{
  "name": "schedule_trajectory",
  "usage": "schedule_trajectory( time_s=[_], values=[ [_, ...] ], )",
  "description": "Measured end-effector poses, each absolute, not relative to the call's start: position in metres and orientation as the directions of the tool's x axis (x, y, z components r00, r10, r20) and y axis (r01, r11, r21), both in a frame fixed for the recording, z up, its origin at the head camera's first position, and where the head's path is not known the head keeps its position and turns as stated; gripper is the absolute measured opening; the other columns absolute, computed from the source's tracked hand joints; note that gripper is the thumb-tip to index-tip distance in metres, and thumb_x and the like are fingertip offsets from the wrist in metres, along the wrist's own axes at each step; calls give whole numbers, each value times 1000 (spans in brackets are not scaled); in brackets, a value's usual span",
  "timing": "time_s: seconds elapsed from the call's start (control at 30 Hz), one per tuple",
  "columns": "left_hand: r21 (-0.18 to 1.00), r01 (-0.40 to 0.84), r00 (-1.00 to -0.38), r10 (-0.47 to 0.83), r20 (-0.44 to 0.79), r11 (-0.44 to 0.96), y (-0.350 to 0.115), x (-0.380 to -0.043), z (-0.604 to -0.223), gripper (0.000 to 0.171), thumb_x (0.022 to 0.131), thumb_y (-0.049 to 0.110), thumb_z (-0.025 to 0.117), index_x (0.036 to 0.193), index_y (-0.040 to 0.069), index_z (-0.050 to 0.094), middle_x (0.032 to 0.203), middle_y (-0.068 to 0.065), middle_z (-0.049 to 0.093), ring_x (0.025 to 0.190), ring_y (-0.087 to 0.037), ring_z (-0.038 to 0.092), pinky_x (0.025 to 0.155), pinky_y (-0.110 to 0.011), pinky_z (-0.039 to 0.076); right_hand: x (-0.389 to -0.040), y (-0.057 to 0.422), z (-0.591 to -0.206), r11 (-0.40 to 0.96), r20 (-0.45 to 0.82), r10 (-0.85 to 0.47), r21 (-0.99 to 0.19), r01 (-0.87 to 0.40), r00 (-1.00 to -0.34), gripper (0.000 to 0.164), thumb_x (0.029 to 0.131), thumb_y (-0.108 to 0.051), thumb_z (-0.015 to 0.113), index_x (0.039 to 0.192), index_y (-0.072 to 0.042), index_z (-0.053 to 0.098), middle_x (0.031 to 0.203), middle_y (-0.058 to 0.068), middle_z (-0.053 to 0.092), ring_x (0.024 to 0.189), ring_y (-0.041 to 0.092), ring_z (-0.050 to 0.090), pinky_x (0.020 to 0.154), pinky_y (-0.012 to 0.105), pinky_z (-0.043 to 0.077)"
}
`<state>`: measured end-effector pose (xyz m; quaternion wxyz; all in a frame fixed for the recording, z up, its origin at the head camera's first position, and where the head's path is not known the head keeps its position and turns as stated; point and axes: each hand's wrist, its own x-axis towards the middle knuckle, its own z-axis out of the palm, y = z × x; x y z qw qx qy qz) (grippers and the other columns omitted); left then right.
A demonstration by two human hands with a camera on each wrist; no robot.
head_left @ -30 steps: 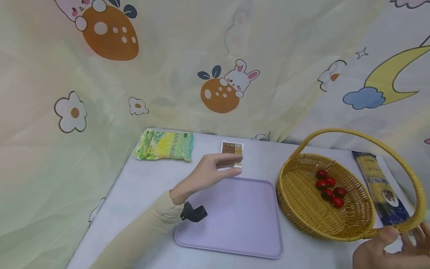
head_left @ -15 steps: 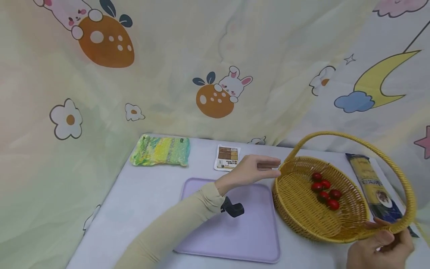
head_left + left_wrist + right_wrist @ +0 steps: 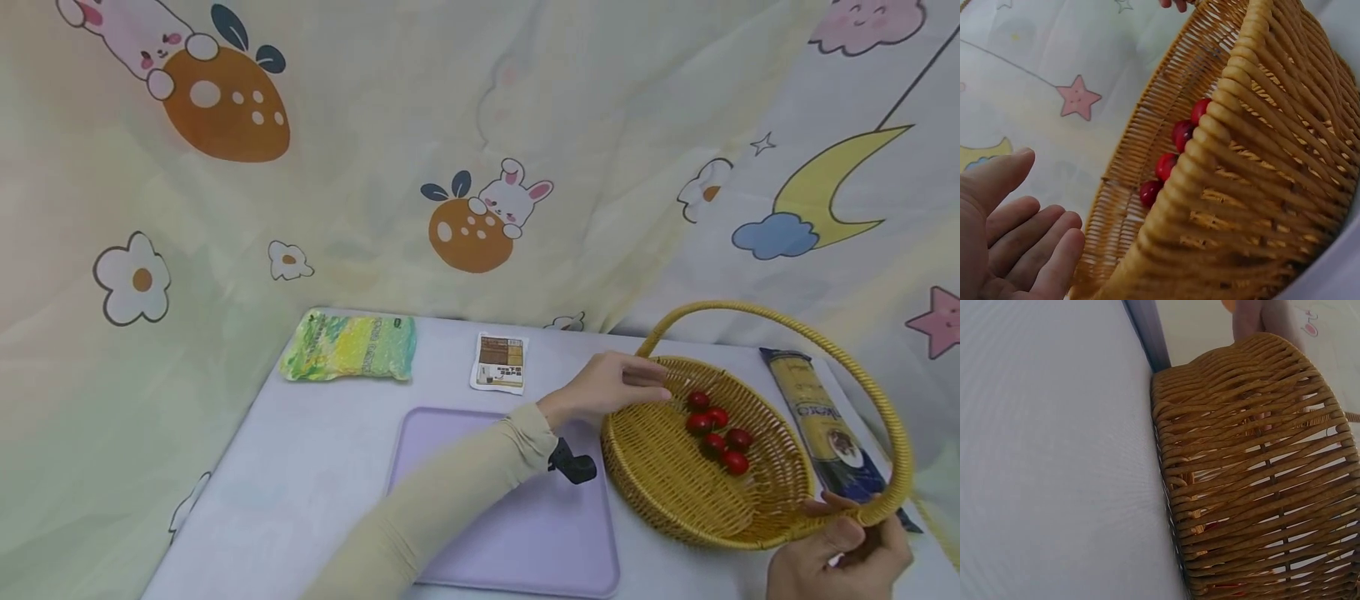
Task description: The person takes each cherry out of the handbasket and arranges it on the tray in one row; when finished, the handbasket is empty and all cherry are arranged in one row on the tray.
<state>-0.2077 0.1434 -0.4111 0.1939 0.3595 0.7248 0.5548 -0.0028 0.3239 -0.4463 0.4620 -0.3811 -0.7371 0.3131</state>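
**Wicker basket (image 3: 675, 467) in your grip on the tabletop (image 3: 300, 467)**

Head view: your left hand (image 3: 611, 387), fingers extended, sits at the far left rim; your right hand (image 3: 840, 554) grips the near rim; red fruits (image 3: 713, 445) lie inside; a lilac tray (image 3: 525, 533) lies left of the basket; left wrist view: your fingers spread loosely beside the rim, contact impossible to tell; right wrist view: woven wall fills the right, fingers showing beyond it.

The basket (image 3: 675, 479) shows a golden-tan weave around bright to dark red cherries (image 3: 735, 462). The tray (image 3: 525, 533) is plain lilac, the sleeve (image 3: 450, 492) plain beige, the bag (image 3: 352, 346) mottled green, yellow and teal; orange fruits (image 3: 225, 108) and white rabbits (image 3: 504, 200) pattern the pale curtain (image 3: 360, 150).
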Motion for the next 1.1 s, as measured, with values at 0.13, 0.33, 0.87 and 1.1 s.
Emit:
schedule_trajectory(
  time_s=[0.13, 0.33, 0.87, 1.1],
  values=[
    [940, 290, -663, 746, 61, 181, 163, -207, -411, 45, 99, 32, 75, 139, 14, 69, 127, 5, 75, 107, 4, 70, 88, -11, 53, -3, 322, -446, 508, 434, 854, -815, 279, -289, 40, 112, -37, 36, 152, -37, 41, 107, -41, 38, 86, -25, 41, 79, 9, 31],
    [949, 243, -667, 745, 15, 199, 186, -207, -405, 42, 98, 31, 76, 137, 17, 71, 128, 12, 73, 109, 3, 68, 86, -13, 53, -5, 322, -447, 559, 495, 820, -800, 218, -287, 39, 113, -33, 37, 151, -35, 43, 108, -40, 43, 86, -23, 45, 78, 8, 32],
    [952, 255, -660, 750, 42, 171, 224, -217, -419, 34, 100, 19, 73, 134, 13, 72, 123, 6, 77, 106, 3, 68, 87, -10, 51, -10, 329, -458, 686, 647, 696, -727, 22, -311, 40, 113, -27, 37, 151, -20, 48, 105, -37, 49, 84, -18, 52, 79, 7, 39],
    [925, 298, -623, 782, 0, 237, 245, -215, -431, 29, 101, 15, 71, 129, 14, 75, 124, 7, 76, 106, 3, 68, 83, -8, 50, 0, 327, -453, 624, 565, 768, -766, 153, -300, 40, 113, -28, 35, 153, -28, 44, 102, -38, 46, 83, -21, 47, 78, 9, 34]
  ],
)
